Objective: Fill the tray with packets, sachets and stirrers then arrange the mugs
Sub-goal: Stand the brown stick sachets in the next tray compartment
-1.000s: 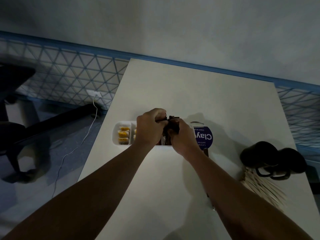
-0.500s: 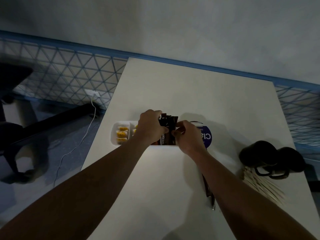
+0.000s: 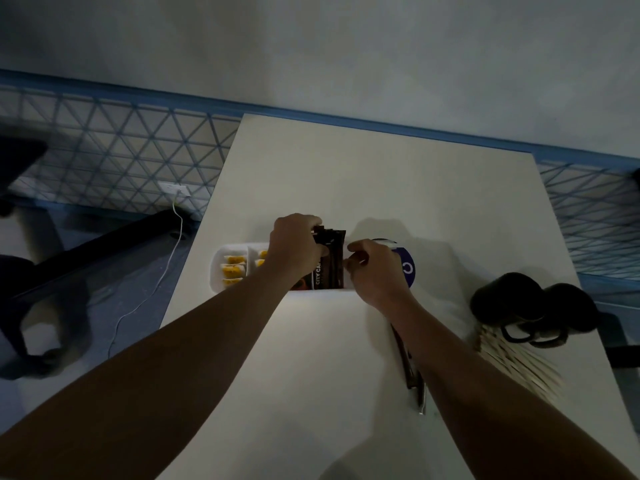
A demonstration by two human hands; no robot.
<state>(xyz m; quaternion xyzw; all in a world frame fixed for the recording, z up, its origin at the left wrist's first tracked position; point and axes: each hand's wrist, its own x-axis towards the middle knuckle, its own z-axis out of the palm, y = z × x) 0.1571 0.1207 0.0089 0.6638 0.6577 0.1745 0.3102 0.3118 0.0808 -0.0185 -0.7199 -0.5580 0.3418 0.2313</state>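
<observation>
Though dimly lit, shows left hand (image 3: 298, 252) gripping top of dark sachets (image 3: 333, 263), upright in white tray (image 3: 216, 271) at frame centre, right of yellow packets (image 3: 232, 270) in tray's left compartments. Shows right hand (image 3: 375, 271) with fingers curled against right edge of sachets; cannot tell whether pinching one. Records two dark mugs (image 3: 509, 303) touching side by side at right edge of table (image 3: 346, 174), wooden stirrers (image 3: 519, 365) fanned just below them in frame, loose sachets (image 3: 414, 375) lying partly under right forearm.

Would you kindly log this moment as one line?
left hand: grips coffee sachets in tray | right hand: alongside, grip unclear | mugs, stirrers: untouched
</observation>
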